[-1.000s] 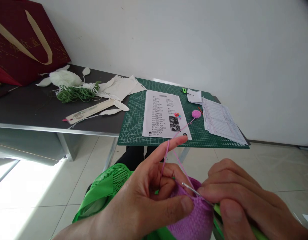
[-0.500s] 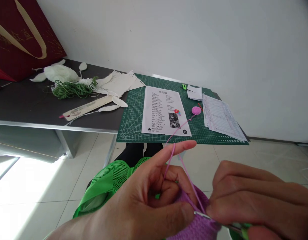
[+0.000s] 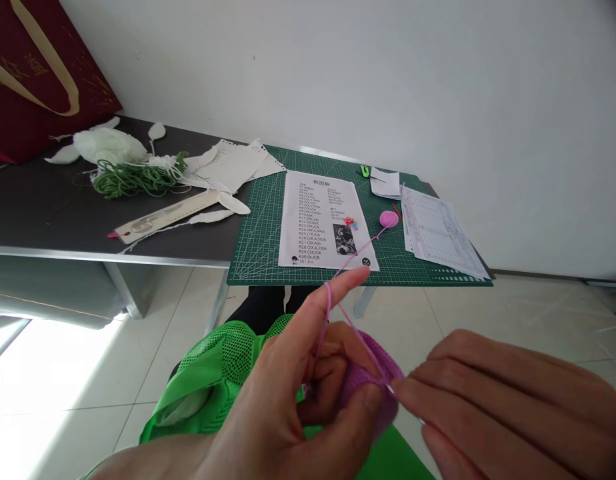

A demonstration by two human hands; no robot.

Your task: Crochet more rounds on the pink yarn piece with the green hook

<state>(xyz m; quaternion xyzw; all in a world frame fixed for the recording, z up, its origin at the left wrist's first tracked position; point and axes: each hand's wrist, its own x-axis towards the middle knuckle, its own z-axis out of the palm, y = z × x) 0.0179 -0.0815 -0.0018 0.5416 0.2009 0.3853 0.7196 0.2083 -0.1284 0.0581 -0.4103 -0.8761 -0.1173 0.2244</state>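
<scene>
My left hand (image 3: 288, 393) is shut on a purple crochet piece (image 3: 368, 380), with the thumb pressing its near side. A thin pink yarn strand (image 3: 361, 257) runs from a pink yarn ball (image 3: 389, 219) on the mat and loops over my raised left index finger. My right hand (image 3: 508, 407) sits just right of the piece, its fingers nearly closed. The metal tip of a crochet hook (image 3: 389, 388) pokes out from under those fingers into the crochet edge. The rest of the hook is hidden by my right hand.
Ahead stands a dark table (image 3: 63, 227) holding a green cutting mat (image 3: 253, 267), a printed pattern sheet (image 3: 318, 220), other papers (image 3: 438, 233), a green cord bundle (image 3: 131, 179), white crocheted pieces (image 3: 108, 145), a ruler (image 3: 163, 217) and a red bag (image 3: 38, 73). A green mesh fabric (image 3: 223, 363) lies on my lap.
The purple piece has risen and turned toward my left hand. My right hand has moved right and now hides the hook's green handle. The table has shifted slightly left in view.
</scene>
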